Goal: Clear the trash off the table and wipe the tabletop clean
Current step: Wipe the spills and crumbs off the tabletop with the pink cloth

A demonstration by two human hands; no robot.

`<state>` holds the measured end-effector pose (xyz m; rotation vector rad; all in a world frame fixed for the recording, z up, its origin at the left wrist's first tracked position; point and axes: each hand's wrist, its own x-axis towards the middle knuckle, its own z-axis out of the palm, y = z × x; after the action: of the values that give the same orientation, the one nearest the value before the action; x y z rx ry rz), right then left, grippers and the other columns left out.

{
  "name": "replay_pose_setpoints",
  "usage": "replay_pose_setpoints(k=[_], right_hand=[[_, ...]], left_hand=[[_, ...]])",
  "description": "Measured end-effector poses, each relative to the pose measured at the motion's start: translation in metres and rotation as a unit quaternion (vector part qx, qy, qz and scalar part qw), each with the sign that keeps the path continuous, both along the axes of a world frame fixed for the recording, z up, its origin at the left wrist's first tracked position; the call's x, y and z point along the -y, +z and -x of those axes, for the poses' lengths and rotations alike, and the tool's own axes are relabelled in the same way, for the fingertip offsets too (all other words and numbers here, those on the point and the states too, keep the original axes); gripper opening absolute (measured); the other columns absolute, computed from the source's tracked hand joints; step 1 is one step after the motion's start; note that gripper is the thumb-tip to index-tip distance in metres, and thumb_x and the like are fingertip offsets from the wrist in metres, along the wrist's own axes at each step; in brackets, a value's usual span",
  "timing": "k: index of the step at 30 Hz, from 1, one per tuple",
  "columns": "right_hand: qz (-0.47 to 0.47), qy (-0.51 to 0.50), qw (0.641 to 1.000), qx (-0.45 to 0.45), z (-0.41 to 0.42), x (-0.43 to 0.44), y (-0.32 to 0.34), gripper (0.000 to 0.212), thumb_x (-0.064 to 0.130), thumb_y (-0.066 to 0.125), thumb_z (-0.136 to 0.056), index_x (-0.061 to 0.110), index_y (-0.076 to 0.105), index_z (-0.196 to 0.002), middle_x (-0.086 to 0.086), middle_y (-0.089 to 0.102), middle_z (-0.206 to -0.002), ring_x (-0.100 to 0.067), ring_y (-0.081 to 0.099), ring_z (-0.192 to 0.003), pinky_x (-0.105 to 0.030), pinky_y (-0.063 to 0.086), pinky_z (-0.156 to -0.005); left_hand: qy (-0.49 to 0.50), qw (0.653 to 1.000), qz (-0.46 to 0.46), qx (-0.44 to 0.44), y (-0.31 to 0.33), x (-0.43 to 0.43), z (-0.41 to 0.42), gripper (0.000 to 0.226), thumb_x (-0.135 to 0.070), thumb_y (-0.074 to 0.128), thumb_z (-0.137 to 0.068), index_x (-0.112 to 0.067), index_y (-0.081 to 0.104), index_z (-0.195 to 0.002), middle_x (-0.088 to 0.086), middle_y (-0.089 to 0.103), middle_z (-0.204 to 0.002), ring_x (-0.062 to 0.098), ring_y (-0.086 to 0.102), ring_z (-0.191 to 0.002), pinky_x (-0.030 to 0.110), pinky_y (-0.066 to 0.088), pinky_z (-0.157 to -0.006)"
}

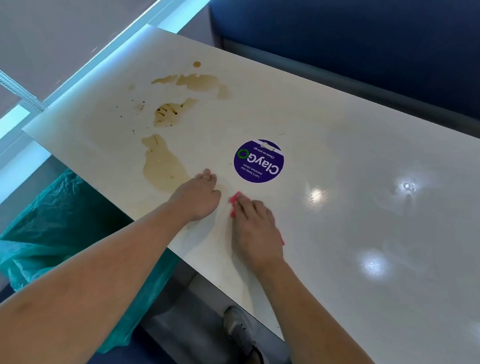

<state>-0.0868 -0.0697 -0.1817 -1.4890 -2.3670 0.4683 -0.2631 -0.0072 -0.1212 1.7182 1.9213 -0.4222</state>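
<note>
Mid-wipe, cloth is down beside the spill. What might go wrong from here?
1. The left hand rests right at the edge of the nearest brown puddle and may smear it.
2. The red cloth under the right hand looks small against several puddles, so it may spread liquid rather than lift it.
3. Strokes toward the near edge of the table could push liquid off, beside the green bag.

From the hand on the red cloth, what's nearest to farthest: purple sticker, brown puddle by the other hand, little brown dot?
From the right hand:
1. Sticker, just beyond its fingertips.
2. Puddle, to the left, past the left hand.
3. Dot, farthest away on the left.
</note>
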Motion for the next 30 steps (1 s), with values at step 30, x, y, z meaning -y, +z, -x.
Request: replay_pose_setpoints(k=[30], right_hand=[[0.076,-0.077,0.994,0.012,0.100,-0.048,0.001,0.068,0.002,0.036,-0.095,0.004,0.018,-0.160,-0.008,0.017,-0.168,-0.027,0.023,-0.149,-0.040,0.019,-0.124]], left_hand=[[0.146,0.973,-0.153,-0.093,-0.024,0.045,0.147,0.054,-0.022,0.024,-0.107,-0.001,0.035,-0.155,0.009,0.033,-0.164,0.020,0.026,-0.152,0.032,0.018,-0.125]])
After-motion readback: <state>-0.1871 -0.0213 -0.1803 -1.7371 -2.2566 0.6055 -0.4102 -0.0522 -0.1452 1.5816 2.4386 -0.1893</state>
